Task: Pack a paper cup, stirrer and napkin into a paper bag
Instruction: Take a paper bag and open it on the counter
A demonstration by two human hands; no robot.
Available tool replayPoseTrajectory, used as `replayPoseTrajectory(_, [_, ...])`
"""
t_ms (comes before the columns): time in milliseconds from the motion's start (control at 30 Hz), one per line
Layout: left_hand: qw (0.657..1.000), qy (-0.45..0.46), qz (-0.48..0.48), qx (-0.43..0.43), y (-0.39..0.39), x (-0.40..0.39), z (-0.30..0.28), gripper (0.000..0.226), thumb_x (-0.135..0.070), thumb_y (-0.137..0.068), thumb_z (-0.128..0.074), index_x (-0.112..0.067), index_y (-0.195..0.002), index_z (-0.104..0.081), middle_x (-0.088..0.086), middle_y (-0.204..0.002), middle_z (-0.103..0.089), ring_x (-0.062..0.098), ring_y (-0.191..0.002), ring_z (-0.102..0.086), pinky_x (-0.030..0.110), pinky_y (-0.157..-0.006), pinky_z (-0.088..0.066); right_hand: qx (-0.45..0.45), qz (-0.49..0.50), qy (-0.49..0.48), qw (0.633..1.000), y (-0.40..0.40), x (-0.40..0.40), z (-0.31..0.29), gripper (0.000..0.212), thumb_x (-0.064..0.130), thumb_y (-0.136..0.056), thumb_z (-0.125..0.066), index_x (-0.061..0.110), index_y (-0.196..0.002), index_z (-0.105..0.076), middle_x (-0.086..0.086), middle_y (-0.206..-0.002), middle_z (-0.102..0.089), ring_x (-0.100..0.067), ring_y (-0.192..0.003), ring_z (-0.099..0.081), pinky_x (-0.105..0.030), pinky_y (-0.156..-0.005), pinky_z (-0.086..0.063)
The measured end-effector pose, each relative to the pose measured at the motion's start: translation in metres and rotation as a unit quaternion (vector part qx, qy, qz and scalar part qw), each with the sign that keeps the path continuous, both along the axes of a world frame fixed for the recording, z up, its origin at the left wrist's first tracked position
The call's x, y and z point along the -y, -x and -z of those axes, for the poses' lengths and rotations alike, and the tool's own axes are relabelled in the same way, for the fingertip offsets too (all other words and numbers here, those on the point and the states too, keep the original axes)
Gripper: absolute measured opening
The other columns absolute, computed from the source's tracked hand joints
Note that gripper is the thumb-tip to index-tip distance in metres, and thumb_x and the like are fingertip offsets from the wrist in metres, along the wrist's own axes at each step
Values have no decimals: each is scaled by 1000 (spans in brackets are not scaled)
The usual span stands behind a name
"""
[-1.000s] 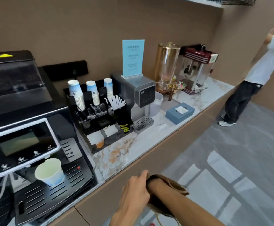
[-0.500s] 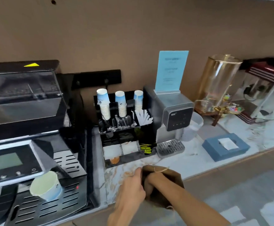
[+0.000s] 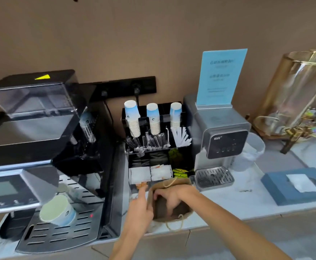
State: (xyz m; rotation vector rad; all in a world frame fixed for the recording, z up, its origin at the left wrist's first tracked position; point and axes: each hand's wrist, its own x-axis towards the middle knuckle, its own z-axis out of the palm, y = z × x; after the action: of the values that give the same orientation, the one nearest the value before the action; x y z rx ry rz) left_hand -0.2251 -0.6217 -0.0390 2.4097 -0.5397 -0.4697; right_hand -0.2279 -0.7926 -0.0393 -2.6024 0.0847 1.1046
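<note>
A brown paper bag (image 3: 180,182) with rope handles stands open on the marble counter (image 3: 228,201), in front of a black organizer (image 3: 183,158). My left hand (image 3: 139,208) pinches the bag's left rim. My right hand (image 3: 167,197) is inside the bag with its fingers spread against the walls. Three upside-down stacks of blue-and-white paper cups (image 3: 153,119) stand at the organizer's top. White stirrers (image 3: 181,136) fan out at its right. A white napkin (image 3: 301,182) pokes from a blue tissue box (image 3: 277,190) at the right.
A black coffee machine (image 3: 31,128) fills the left, with one paper cup (image 3: 57,211) on its drip tray. A grey water dispenser (image 3: 221,136) with a blue sign stands right of the organizer. A glass drink dispenser (image 3: 294,91) stands at the far right.
The view has swung left and closer to the counter. The bag has come up from below the counter edge onto the counter, with my right hand deeper inside it.
</note>
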Motion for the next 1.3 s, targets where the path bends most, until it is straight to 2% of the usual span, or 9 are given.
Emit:
replayPoseTrajectory(133, [1000,29,-8,1,-15,6,0,67,-6,-93,-50,-33,-149,-24,6,-68,-62,21,-60,-64,40,-61,-58,153,52,-76,984,8,20,-20,41,18,-87,-67,24,-126,-57,-1,-105,-66,-20,-94,-61,-29,-80,-47])
replayPoseTrajectory(200, [999,33,-2,5,-19,9,1,75,-5,-92,-51,-38,-151,-17,3,-67,-60,17,-58,-62,32,-56,-53,209,118,-121,963,18,30,-26,25,9,-89,-63,17,-112,-68,9,-73,-63,-11,-76,-64,-26,-83,-52])
replayPoseTrajectory(267, [999,48,1,-4,-24,12,3,81,-5,-92,-53,-42,-152,-14,1,-64,-57,16,-57,-59,29,-58,-53,272,144,-96,946,27,41,-26,18,11,-89,-62,17,-101,-74,16,-63,-54,1,-61,-55,-19,-76,-52])
replayPoseTrajectory(433, [993,108,21,42,-35,8,9,84,6,-90,-54,-56,-142,-33,-5,-56,-38,8,-51,-39,17,-56,-40,372,217,-25,902,40,54,-9,11,27,-90,-67,25,-99,-74,9,-88,-43,-8,-77,-49,-19,-77,-38])
replayPoseTrajectory(533, [988,131,37,69,-45,-1,12,67,17,-83,-54,-42,-115,-63,-8,-64,-37,7,-58,-42,15,-59,-42,359,249,-51,898,37,53,-4,19,25,-91,-64,25,-109,-71,13,-84,-38,-4,-72,-46,-19,-75,-37])
replayPoseTrajectory(633, [990,129,26,48,-58,-5,11,56,18,-83,-54,-34,-98,-69,-5,-68,-35,10,-59,-39,12,-62,-42,322,280,-105,898,30,49,-5,33,18,-90,-60,21,-122,-65,12,-74,-43,-1,-67,-47,-16,-70,-43])
replayPoseTrajectory(833, [992,123,19,2,-75,-5,4,49,8,-91,-56,-23,-128,-61,-5,-69,-36,8,-61,-39,9,-71,-47,286,298,-128,902,17,42,-3,55,11,-86,-60,19,-141,-53,8,-70,-45,-4,-64,-48,-10,-63,-42])
replayPoseTrajectory(1067, [982,145,50,-106,-96,-8,9,64,-8,-89,-72,-34,-141,-46,-3,-59,-40,3,-56,-45,9,-71,-50,274,278,-145,909,8,42,-3,58,8,-82,-66,19,-137,-53,7,-79,-47,-13,-71,-55,-17,-80,-51])
replayPoseTrajectory(1300, [962,180,93,-185,-114,-14,22,70,-12,-85,-77,-37,-142,-45,-2,-63,-51,9,-57,-63,9,-72,-53,265,267,-160,913,3,49,-5,74,15,-82,-71,28,-147,-40,8,-89,-48,-2,-64,-46,-14,-60,-42])
